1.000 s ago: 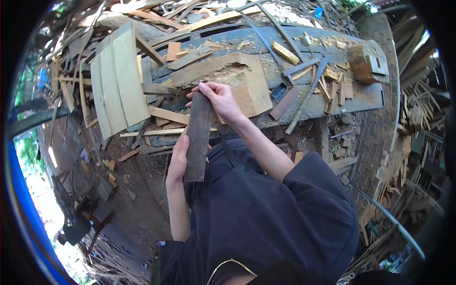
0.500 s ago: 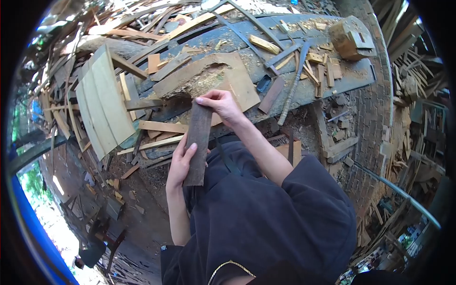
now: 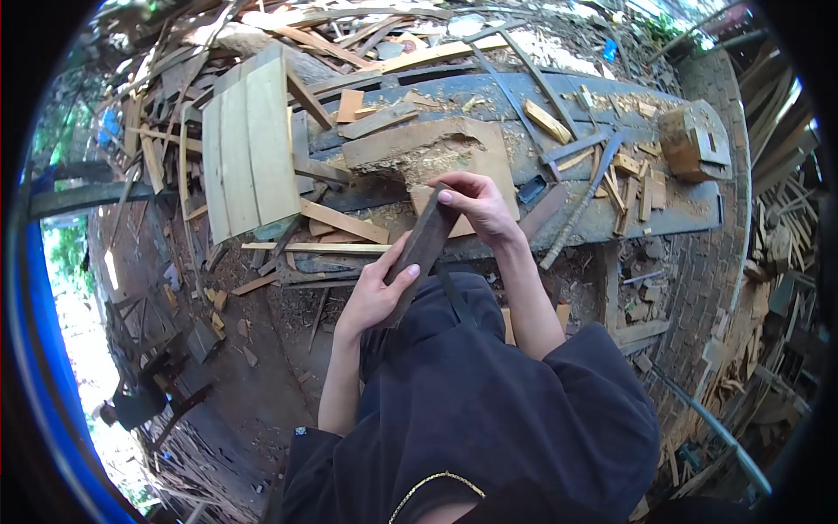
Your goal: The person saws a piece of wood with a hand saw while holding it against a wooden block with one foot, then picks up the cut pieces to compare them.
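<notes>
A dark, weathered wooden board (image 3: 424, 234) is held in both hands above my lap, tilted with its upper end to the right. My right hand (image 3: 476, 205) pinches the far end between thumb and fingers. Lower down, my left hand (image 3: 380, 288) wraps the board's left side, thumb on its near face. Just beyond the hands, a thick wooden block (image 3: 489, 162) with a rough, chewed-out hollow lies on the dark workbench (image 3: 668, 218). Sawdust and chips fill the hollow.
A pale slatted panel (image 3: 251, 144) stands at the bench's left. Farther right are a long-handled tool (image 3: 583, 198), a small dark tray (image 3: 531, 189), a metal frame saw (image 3: 511, 92), wood offcuts (image 3: 644, 196) and a slotted wood block (image 3: 694, 144). Scrap wood piles up behind; a brick edge (image 3: 733, 175) runs along the right.
The board has turned from nearly upright to a rightward slant, rolled so a narrower face shows. Both hands moved with it. The camera view has shifted, so the bench appears farther right.
</notes>
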Demonstrator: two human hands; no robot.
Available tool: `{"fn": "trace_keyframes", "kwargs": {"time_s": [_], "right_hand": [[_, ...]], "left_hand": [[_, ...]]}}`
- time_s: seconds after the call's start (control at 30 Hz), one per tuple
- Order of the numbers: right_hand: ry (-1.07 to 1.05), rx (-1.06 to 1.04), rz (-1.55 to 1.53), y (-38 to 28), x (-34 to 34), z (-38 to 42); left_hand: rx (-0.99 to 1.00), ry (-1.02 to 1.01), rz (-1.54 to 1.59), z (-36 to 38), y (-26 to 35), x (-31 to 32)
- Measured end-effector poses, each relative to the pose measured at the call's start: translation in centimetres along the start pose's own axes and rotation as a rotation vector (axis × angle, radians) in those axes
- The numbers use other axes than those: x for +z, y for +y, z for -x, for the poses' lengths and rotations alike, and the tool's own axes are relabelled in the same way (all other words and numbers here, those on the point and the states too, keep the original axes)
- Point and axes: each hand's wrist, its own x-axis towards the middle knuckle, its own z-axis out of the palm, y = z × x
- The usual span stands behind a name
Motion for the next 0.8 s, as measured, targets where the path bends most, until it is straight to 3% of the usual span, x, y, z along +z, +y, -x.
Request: {"fn": "trace_keyframes", "kwargs": {"time_s": [0.2,0.37,0.43,0.8], "right_hand": [[-0.003,0.015,-0.067,0.0,0.4,-0.6],[0.125,-0.081,0.239,-0.5,3.3,-1.8],[0.141,-0.084,0.406,-0.8,4.4,-2.1],[0.186,-0.125,0.440,2.0,7.6,-3.8]], "left_hand": [[0.072,0.039,-0.114,0.3,0.8,-0.2],[0.079,0.160,-0.266,1.1,2.2,-0.3],[-0.002,0.151,-0.337,1.6,3.2,-0.4],[0.081,0.349,-0.632,3.1,1.4,-0.6]]}}
